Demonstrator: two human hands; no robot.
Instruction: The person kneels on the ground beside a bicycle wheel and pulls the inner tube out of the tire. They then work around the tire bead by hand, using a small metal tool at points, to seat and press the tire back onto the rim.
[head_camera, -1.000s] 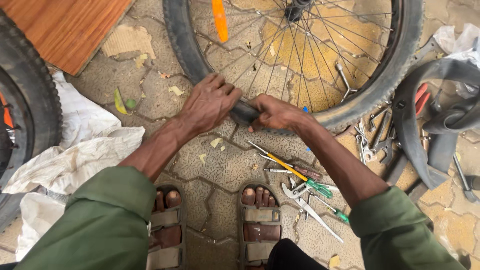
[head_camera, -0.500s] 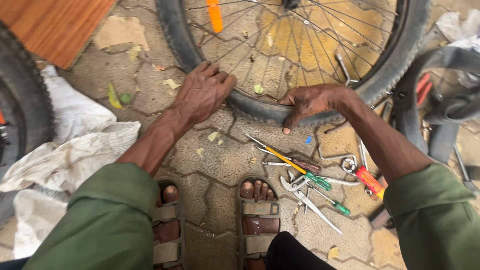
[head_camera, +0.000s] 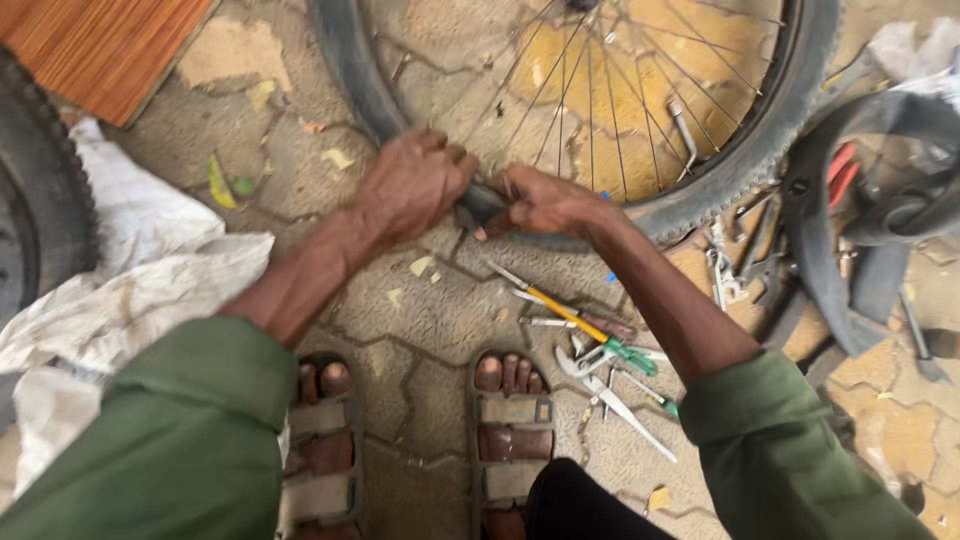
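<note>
Both hands, left (head_camera: 415, 185) and right (head_camera: 545, 200), are clamped side by side on the tyre (head_camera: 720, 185). Screwdrivers (head_camera: 580, 325) lie near the sandals (head_camera: 510, 440).

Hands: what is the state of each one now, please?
Left hand: closed on the bicycle tyre.
Right hand: closed on the same tyre.

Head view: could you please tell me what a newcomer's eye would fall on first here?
First, the two hands, left and right, gripping the black tyre of a spoked wheel lying on the paving at top centre. Next, the tools scattered on the stones beside the right forearm, just ahead of the sandalled feet. At the left edge lie crumpled white sacks.
</note>
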